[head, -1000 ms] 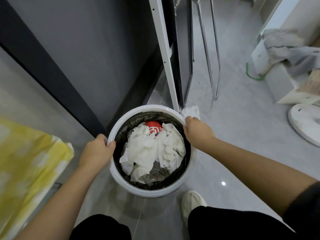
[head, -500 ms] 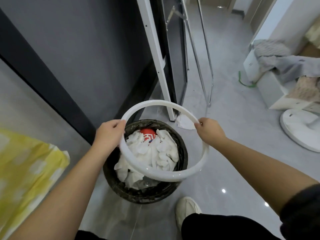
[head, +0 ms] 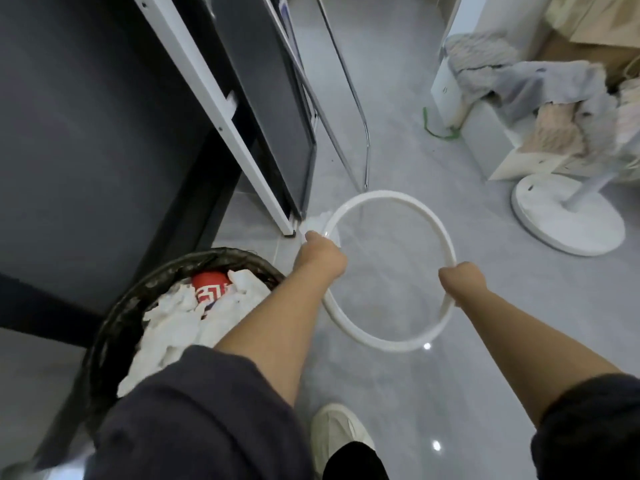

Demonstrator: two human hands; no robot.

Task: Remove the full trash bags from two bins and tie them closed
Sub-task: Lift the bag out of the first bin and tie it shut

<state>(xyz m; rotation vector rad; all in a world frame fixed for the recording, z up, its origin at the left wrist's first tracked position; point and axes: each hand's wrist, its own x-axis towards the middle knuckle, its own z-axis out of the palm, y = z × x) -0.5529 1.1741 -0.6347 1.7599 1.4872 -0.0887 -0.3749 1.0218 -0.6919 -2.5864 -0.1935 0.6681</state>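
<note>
- Since 0.5 s ago: white ring [head: 391,345] no longer over the bin. It is now carried to the right, clear of the bag mouth, w/ bare floor [head: 398,393] visible through it.
- Container: black trash bag [head: 138,299] at lower left, mouth open, edge folded outward over the bin top. Bin body not visible (covered by bag and by dark sleeve [head: 194,417]).
- Contents: packed to the top w/ crumpled white tissue [head: 173,327]. Red item w/ white lettering [head: 211,287] sits at far side of the pile, partly buried. Can or cup, cannot tell which.
- Left hand [head: 320,252]: clenched round the ring's left side, knuckles up. Its forearm passes over the bag's right edge.
- Right hand [head: 460,280]: clenched round the ring's right side.
- Ring vs. bag: ring hangs between both hands, tilted, near edge lower in view. It sits beside the bag to the right, not touching it.
- Loose white tissue scrap [head: 317,220] on floor, just beyond left hand, near foot of a white frame leg [head: 256,161].
- Also on floor: light shoe [head: 337,427] below the ring, round white stand base [head: 568,216] well apart at right.
</note>
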